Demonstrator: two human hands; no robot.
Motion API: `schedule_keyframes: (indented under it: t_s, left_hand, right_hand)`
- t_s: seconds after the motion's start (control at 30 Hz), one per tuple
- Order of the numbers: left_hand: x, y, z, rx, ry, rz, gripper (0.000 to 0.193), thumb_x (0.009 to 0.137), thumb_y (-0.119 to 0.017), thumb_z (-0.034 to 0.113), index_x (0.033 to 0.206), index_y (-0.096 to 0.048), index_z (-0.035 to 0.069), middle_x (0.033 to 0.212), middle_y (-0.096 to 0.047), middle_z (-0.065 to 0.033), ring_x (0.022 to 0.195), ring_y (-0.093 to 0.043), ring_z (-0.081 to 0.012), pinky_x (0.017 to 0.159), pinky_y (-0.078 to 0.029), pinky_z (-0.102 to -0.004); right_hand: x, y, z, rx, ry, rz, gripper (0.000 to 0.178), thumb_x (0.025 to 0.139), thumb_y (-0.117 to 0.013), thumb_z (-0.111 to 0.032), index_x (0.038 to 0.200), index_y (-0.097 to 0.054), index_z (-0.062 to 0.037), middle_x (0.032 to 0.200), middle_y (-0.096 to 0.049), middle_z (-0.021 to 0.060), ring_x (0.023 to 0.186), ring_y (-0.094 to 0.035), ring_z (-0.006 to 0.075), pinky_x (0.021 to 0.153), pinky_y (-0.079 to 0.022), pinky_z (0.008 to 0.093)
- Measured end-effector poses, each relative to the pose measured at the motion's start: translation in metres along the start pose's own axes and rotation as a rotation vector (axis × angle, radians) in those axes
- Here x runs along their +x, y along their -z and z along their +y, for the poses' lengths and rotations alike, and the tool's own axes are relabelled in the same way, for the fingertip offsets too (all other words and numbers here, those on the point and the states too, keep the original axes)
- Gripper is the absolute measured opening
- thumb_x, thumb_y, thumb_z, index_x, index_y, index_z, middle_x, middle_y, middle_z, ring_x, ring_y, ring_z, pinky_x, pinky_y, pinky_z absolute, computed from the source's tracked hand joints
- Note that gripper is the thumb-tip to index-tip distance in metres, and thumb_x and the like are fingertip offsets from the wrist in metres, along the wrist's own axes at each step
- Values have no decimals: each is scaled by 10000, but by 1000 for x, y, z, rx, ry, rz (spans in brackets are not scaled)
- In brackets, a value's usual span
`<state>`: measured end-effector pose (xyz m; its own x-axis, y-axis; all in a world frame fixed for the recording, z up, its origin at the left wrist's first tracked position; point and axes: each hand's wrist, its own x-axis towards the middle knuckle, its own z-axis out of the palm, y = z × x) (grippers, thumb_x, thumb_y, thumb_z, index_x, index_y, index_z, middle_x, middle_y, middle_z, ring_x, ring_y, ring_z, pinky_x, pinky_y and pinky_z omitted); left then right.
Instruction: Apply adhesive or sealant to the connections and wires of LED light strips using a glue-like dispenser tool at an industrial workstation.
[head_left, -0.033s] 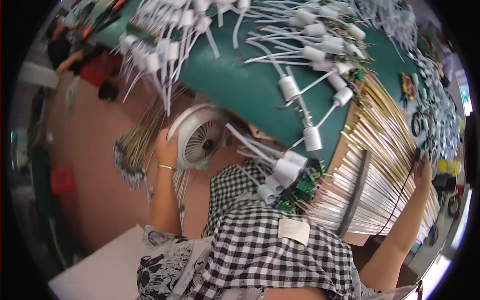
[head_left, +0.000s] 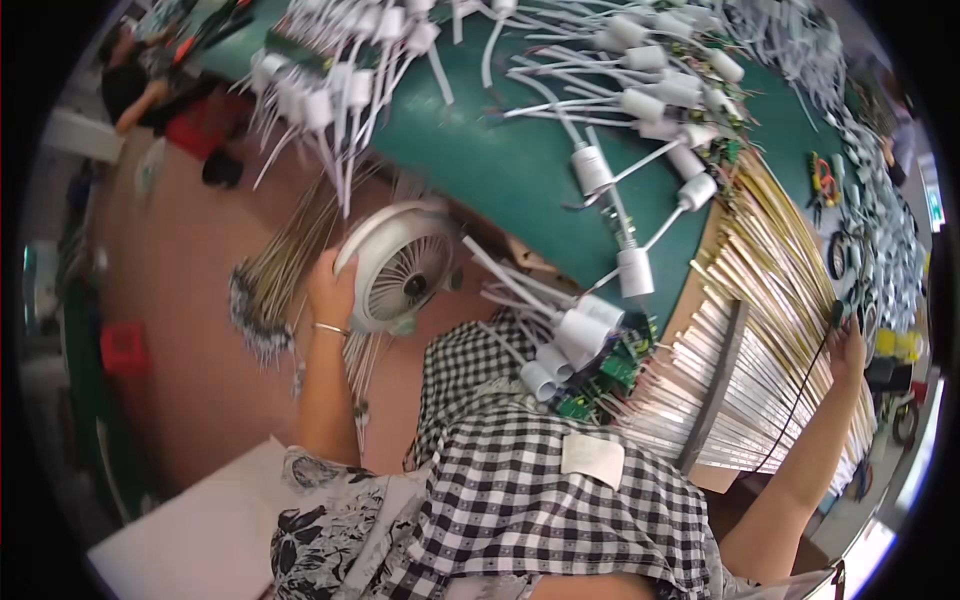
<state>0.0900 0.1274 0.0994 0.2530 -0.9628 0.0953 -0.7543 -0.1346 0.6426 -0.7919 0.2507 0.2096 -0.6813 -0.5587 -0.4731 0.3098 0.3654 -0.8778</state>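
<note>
Visibly, two hands (head_left: 331, 288), one held fan (head_left: 408, 272), one green table (head_left: 480, 185)

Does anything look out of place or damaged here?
The white fan in the left hand seems odd: tilted, and unlike the white cylinders nearby. A bundle of thin strands also seems to jut past the edge of the green table. I see no clear damage.

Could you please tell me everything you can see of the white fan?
The white fan looks plastic, with a thick round rim, a grille of fine radial ribs and a dark centre. It is tilted, grille in view; the left hand grips its left edge. It appears beside the green table; whether they touch is unclear.
</note>
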Motion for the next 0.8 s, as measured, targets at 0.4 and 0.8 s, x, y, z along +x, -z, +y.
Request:
schedule_keyframes:
  t_s: [0.4,0.8]
  left_hand:
    - [-36,186,39,-77,36,-183,321,819,-598,68,1130,-612,-13,1101,-630,-123,1022,-578,-190,905,-446,-327]
    - [-43,287,132,-170,-360,-46,299,902,-584,229,996,-554,-53,1281,-538,-195,1105,-533,-218,991,-368,-339]
  right_hand:
    - [-146,-338,-40,-791,1197,-206,385,833,-658,-194,1173,-580,-30,1137,-631,107,1005,-612,250,862,-459,323]
    - [-184,-546,32,-1630,1598,-451,613,874,-505,-346,1453,-353,-219,1546,-258,29,1440,-177,277,1147,-85,546]
